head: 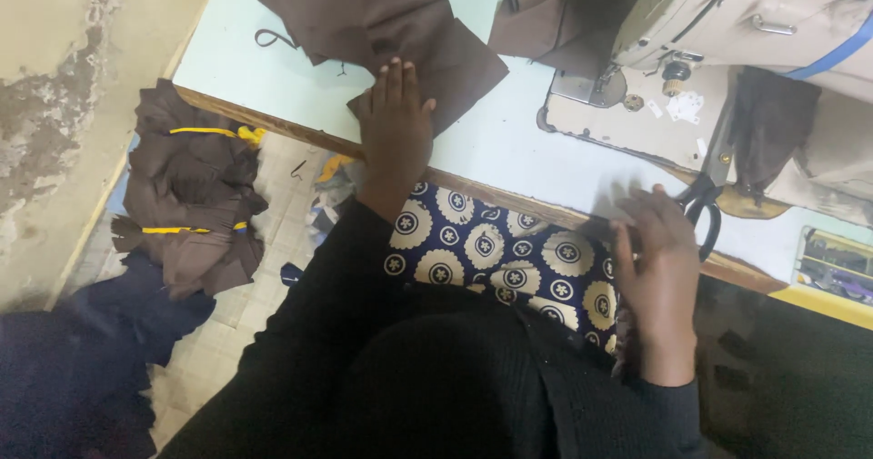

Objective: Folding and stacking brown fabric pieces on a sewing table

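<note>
The black sleeves (400, 368) of the person fill the lower part of the view, nearest the camera. Beneath them, across the lap, lies a blue patterned cloth (496, 259) printed with cream round medallions.

The left hand (396, 127) lies flat, palm down, fingers extended and close together, pressing on a piece of brown fabric (382, 18). It grasps nothing. The brown fabric rests on the pale blue table (255, 68), at the far left part of the top, with one corner reaching toward the near wooden edge under the hand.

The right hand (659, 259) is at the near edge of the table, to the right. Its fingers are loosely spread and blurred; whether it grips anything cannot be determined. Black-handled scissors (702, 206) lie just beside its fingertips, on the table edge.

A cream sewing machine (773, 13) stands on the right part of the table. A second bundle of brown fabric (564, 9) lies against its left side.

To the left of the table, a stack of brown fabric pieces (191, 195) tied with yellow strips sits near the tiled floor (273, 204). Dark blue cloth (82, 359) lies below the stack.
</note>
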